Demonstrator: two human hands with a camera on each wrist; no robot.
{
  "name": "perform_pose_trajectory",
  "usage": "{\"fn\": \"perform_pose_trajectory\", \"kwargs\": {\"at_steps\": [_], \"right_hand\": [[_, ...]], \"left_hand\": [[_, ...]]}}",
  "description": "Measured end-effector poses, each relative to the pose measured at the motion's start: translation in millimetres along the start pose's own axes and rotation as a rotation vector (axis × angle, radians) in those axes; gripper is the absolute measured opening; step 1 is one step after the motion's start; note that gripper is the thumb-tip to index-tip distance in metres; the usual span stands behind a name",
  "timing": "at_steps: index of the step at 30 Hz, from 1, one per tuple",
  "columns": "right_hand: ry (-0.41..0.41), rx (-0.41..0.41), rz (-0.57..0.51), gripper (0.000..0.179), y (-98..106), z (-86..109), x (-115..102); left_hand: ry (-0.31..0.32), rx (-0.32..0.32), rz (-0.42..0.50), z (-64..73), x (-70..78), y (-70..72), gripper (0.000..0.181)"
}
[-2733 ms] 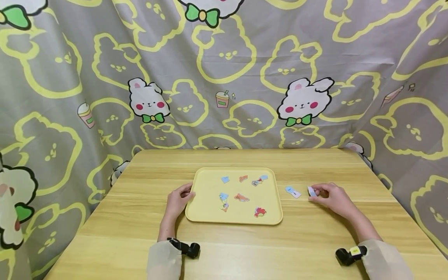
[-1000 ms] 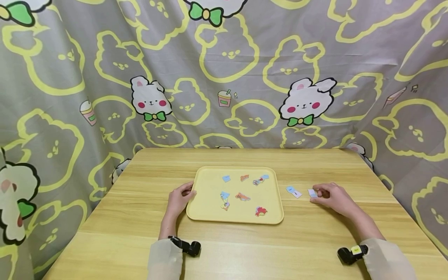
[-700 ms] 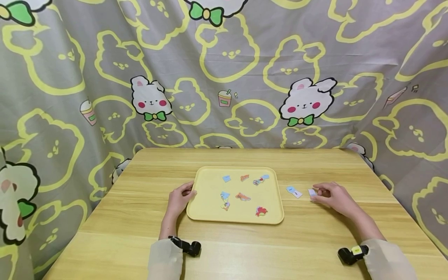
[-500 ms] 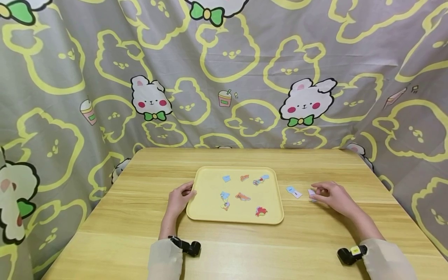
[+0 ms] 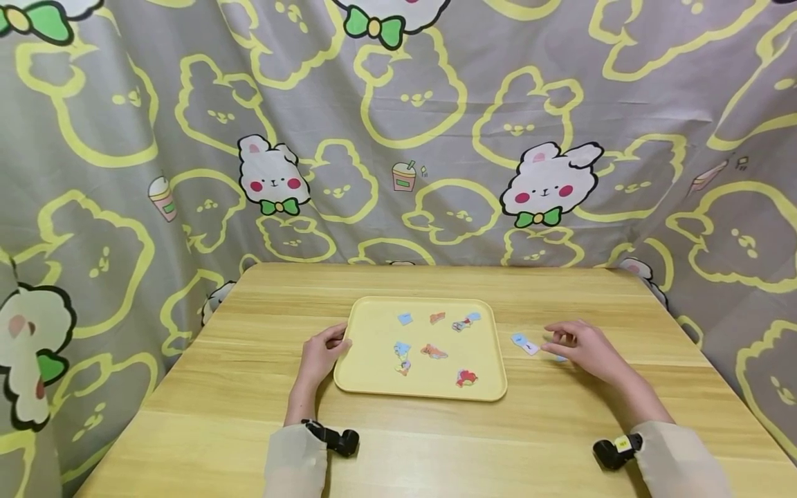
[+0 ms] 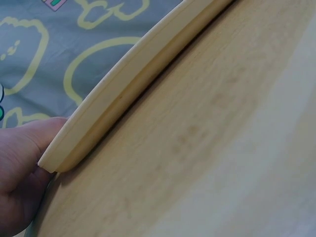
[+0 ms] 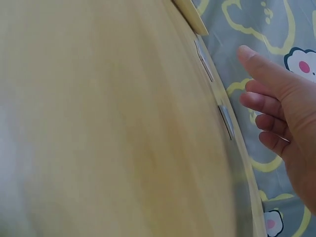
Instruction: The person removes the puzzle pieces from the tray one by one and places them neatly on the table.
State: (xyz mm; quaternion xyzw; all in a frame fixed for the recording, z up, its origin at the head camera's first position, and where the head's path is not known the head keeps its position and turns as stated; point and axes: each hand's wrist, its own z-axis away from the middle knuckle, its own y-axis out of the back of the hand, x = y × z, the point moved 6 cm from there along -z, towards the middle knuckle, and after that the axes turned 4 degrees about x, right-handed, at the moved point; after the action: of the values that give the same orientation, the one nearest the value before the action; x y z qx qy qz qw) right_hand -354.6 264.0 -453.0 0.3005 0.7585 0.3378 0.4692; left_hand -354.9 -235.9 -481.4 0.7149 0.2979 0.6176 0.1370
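Observation:
My left hand (image 5: 320, 356) grips the left rim of a yellow tray (image 5: 373, 384); in the left wrist view the thumb (image 6: 39, 131) lies along the tray's edge. Small flat cut-out pieces lie on the tray, among them a red one (image 5: 466, 377), an orange one (image 5: 434, 351) and a light blue one (image 5: 405, 318). Right of the tray, my right hand (image 5: 582, 351) hovers over the table with nothing in its fingers. Beneath it a blue and white paper piece (image 5: 561, 358) is mostly hidden. Another blue and white piece (image 5: 525, 344) lies just left of the fingertips.
The wooden table (image 5: 436, 443) reaches back to a grey curtain (image 5: 398, 228) with cartoon rabbits. Both paper pieces outside the tray lie flat on the table in the right wrist view, close to the tray's corner (image 7: 192, 17).
My right hand has let go of the blue and white piece that it held, lifted off it and shifted slightly left towards the other piece. My left hand stays at the tray's rim.

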Motion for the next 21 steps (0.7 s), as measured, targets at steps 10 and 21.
{"fn": "perform_pose_trajectory", "kwargs": {"at_steps": [10,21], "right_hand": [[0.048,0.015,-0.007,0.041,-6.9,-11.4,-8.9],[0.057,-0.024,-0.039,0.042,-17.1,-21.9,-21.7]], "left_hand": [[-0.002,-0.004,0.009,-1.6,1.0,0.0,0.041],[-0.018,0.001,0.000,0.7,1.0,0.2,0.040]]}}
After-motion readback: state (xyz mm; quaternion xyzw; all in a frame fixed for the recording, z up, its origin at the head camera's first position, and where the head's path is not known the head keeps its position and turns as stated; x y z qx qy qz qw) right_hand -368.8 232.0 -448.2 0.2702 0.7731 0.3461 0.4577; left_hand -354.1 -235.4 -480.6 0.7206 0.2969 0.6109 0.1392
